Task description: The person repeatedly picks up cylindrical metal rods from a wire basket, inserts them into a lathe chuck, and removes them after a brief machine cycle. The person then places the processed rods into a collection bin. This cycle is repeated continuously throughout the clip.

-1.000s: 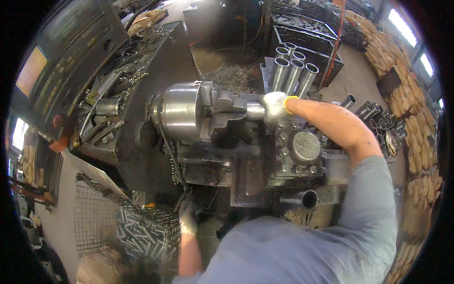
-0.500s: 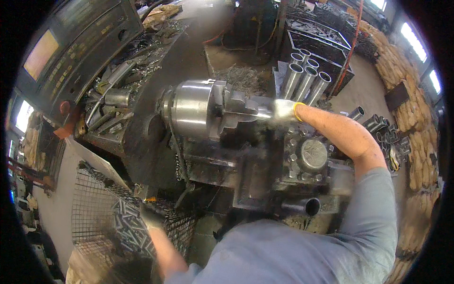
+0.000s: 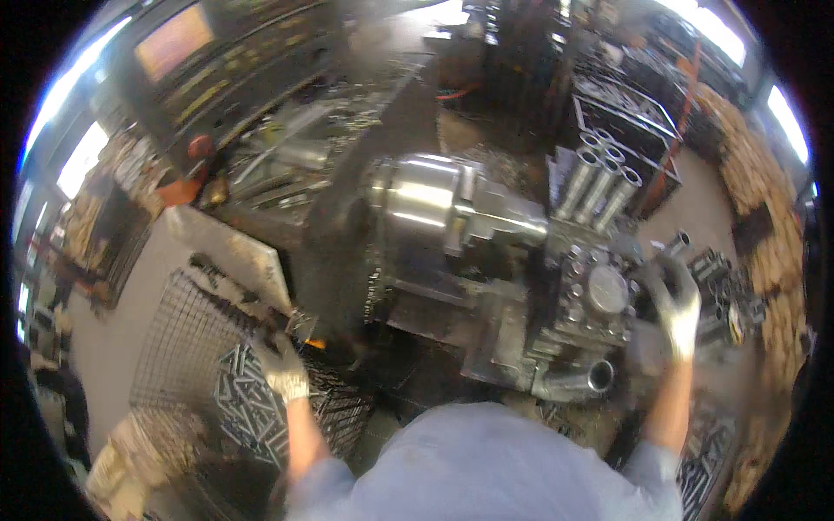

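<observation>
Our right hand (image 3: 673,304), gloved, hangs just right of the tool post (image 3: 584,308), its thumb and curved fingers parted with nothing seen gripped, a loose shape that leaves it free beside the machine. Our left hand (image 3: 285,366), gloved too, is well left of the tool post and nearer to us, over the wire basket (image 3: 169,347); its fingertips are dark and smeared, so we cannot tell whether it holds anything there. Left of the tool post and slightly beyond it, as far as the blur lets us judge, a steel workpiece (image 3: 523,224) sits in the chuck (image 3: 423,193), pointing toward the post, presumably so that its outer end stays within the tool's reach. On the near side of the tool post lies a hollow cylinder (image 3: 573,380), mouth to the right. Beyond the post, upright tubes (image 3: 599,184) stand bunched, mouths up, probably to be easy to pick by the rim; more tubes (image 3: 714,271) lie to its right. Far left of it, short metal pieces (image 3: 250,406) lie jumbled in the basket, whose mesh walls likely hold them together.
</observation>
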Action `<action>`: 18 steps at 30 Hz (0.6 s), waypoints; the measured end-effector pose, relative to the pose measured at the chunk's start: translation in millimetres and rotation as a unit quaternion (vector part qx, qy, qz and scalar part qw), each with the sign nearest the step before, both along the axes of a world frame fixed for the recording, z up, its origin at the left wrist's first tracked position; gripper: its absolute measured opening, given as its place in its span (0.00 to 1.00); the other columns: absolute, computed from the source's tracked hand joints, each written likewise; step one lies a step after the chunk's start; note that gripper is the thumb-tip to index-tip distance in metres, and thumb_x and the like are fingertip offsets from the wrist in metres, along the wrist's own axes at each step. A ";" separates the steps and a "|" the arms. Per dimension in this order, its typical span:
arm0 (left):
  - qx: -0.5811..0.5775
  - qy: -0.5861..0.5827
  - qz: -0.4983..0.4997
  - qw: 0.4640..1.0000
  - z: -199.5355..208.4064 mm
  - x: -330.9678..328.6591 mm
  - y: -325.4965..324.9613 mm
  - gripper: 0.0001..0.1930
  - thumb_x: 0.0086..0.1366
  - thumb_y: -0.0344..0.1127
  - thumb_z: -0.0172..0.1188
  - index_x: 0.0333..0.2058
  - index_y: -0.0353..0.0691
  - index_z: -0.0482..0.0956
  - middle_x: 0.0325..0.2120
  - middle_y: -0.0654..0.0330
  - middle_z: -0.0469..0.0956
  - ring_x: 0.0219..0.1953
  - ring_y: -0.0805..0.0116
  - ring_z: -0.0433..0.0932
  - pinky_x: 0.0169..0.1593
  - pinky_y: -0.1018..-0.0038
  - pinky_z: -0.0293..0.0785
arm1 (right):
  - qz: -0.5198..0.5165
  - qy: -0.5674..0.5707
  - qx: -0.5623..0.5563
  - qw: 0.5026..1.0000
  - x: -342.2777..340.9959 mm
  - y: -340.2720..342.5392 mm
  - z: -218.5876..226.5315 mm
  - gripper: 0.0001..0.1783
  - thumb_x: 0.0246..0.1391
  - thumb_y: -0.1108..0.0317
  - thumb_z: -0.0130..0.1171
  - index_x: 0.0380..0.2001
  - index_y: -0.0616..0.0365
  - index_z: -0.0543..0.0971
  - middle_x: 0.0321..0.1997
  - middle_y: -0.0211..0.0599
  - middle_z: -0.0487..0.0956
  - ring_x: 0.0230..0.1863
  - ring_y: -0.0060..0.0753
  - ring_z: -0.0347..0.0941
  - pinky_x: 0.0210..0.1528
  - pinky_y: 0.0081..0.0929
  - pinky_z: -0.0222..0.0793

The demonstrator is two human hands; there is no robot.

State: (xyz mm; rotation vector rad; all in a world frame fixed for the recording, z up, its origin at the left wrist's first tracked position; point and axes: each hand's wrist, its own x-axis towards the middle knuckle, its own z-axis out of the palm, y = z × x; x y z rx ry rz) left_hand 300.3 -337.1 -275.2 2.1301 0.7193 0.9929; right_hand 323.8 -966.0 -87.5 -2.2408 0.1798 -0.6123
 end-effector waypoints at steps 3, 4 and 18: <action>0.261 -0.200 -0.101 0.939 133.6 57.2 -26.6 0.16 0.64 0.26 0.64 0.51 0.33 0.82 0.44 0.45 0.83 0.46 0.45 0.82 0.51 0.55 0.78 | -0.114 -0.059 -0.076 0.989 -56.5 -15.6 -36.1 0.19 0.64 0.68 0.66 0.54 0.68 0.81 0.48 0.40 0.84 0.48 0.28 0.78 0.54 0.27 0.75; 0.336 -0.123 -0.071 0.931 171.0 79.5 -28.2 0.16 0.64 0.29 0.64 0.51 0.37 0.82 0.41 0.46 0.83 0.44 0.42 0.82 0.48 0.53 0.78 | -0.090 -0.064 -0.047 0.993 -70.4 -16.1 -50.9 0.19 0.64 0.68 0.66 0.54 0.68 0.81 0.49 0.40 0.84 0.48 0.28 0.78 0.54 0.27 0.75; 0.330 -0.138 -0.165 0.919 236.1 161.2 -64.9 0.25 0.73 0.39 0.58 0.65 0.36 0.71 0.53 0.40 0.82 0.52 0.46 0.84 0.55 0.58 0.78 | -0.095 0.034 0.084 0.991 -204.2 6.1 -88.4 0.17 0.56 0.75 0.62 0.50 0.66 0.83 0.42 0.39 0.86 0.43 0.25 0.81 0.50 0.25 0.76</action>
